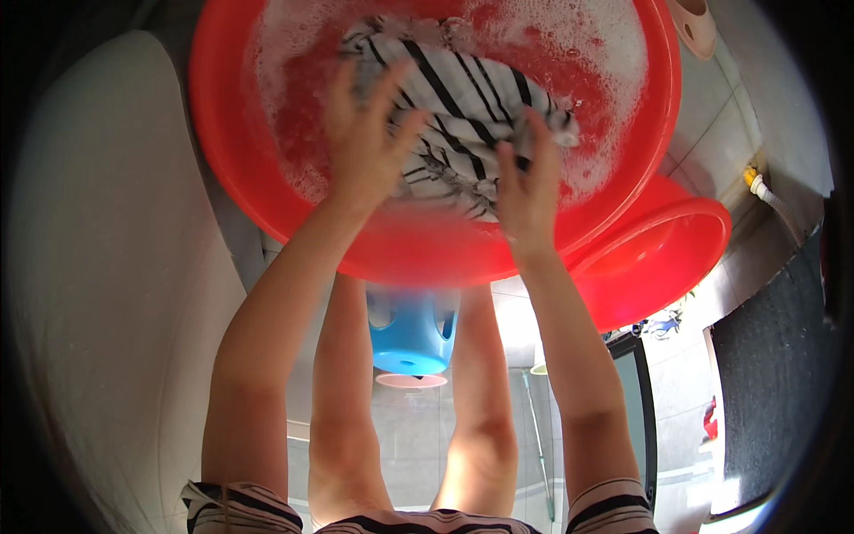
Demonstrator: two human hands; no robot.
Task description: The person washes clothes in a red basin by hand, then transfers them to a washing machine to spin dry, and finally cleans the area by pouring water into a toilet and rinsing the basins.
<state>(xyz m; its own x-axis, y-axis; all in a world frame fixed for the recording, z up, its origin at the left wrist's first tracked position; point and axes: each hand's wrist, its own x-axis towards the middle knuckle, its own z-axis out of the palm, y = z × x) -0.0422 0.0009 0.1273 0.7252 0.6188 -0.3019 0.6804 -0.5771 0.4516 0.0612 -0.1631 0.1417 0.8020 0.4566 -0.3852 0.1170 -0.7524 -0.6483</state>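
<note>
A large round red plastic basin (233, 193) holds foamy, sudsy water (600, 67). In it lies a wet, bunched cloth (460, 87), white with black stripes. My left hand (370, 133) is over the cloth's left side, fingers spread and blurred; whether it grips the fabric cannot be told. At the cloth's right end, my right hand (530, 180) has its fingers bent against the fabric, and its hold is also unclear. Both wrists are above the basin's near part.
A smaller red basin (654, 260) leans beside the large one at right. A blue plastic stool (410, 340) shows between my legs. A pale wall or panel (113, 267) rises at left. At right are a ribbed hose (774, 200) and a pale clog shoe (694, 27).
</note>
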